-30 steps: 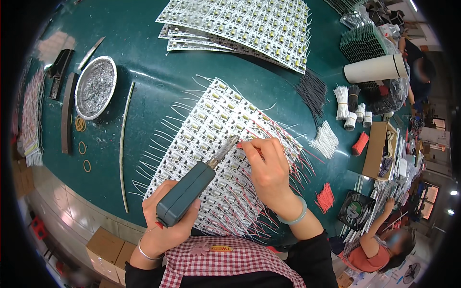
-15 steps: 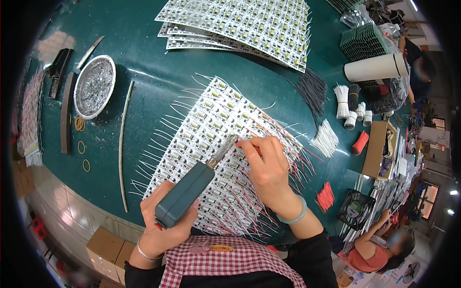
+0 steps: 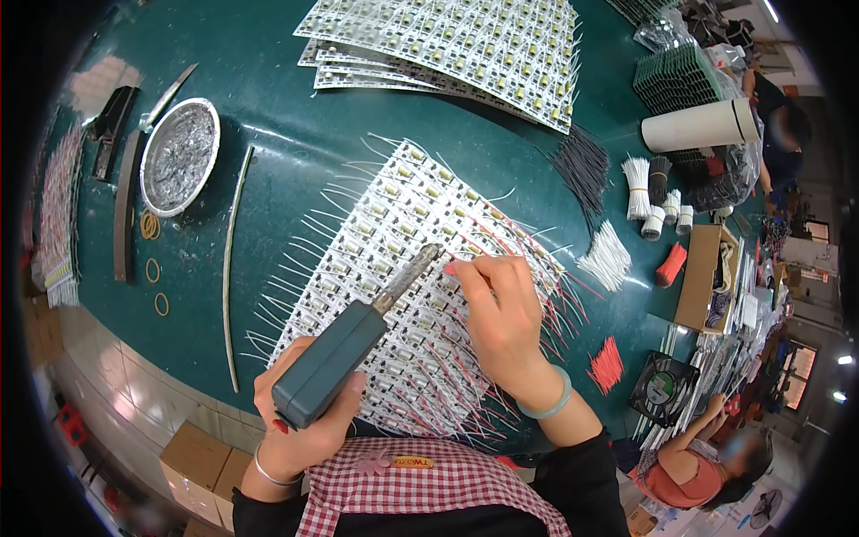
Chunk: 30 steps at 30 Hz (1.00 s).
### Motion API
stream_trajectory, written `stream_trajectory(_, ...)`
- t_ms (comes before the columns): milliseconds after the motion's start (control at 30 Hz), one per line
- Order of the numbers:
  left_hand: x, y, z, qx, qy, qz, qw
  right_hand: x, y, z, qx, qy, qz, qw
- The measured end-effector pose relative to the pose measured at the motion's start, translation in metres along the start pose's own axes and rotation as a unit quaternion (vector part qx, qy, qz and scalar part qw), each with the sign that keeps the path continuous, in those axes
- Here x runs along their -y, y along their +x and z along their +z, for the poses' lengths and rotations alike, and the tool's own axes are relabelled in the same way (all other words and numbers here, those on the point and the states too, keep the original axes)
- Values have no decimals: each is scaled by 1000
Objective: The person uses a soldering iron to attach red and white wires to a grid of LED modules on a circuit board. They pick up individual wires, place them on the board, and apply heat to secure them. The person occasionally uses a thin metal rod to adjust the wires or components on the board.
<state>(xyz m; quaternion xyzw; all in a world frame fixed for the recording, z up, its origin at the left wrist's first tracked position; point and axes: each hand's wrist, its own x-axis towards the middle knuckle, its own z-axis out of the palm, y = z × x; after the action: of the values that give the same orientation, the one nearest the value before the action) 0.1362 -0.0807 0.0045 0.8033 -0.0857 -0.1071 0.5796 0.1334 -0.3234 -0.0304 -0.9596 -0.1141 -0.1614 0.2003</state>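
Observation:
A panel of white circuit boards [image 3: 358,259] lies in front of me, with white wires along its left edge and red and white wires on its right and near part. My left hand [image 3: 309,407] is wrapped round a dark green soldering gun [image 3: 331,358], whose crusted metal tip points up and right over the middle of the panel. Just right of the tip, my right hand [image 3: 501,309] pinches a short red wire [image 3: 450,268] between thumb and fingers, above the boards. A small gap separates the tip from the wire.
More board panels [image 3: 447,45] are stacked at the far side. A white bowl of solder scraps [image 3: 181,157] stands left, near rubber bands [image 3: 154,270]. On the right lie black wires [image 3: 582,174], white wires [image 3: 608,257], red wires [image 3: 606,365] and a fan [image 3: 663,389]. Co-workers sit beyond.
The soldering gun in my left hand has drawn back slightly down and left, its tip leaving the red wire. My right hand has shifted slightly right, still pinching the wire.

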Motion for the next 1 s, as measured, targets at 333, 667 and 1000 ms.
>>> stream_trajectory(333,3,-7,-2,-5,-8,-7,1000,8,-9,4,0,10,-3,1000)
stream_trajectory(667,2,-9,-4,12,7,-4,1000,13,-12,5,19,16,18,1000)
stream_trajectory(1000,3,-9,-4,14,36,20,999,15,-10,3,32,17,20,999)
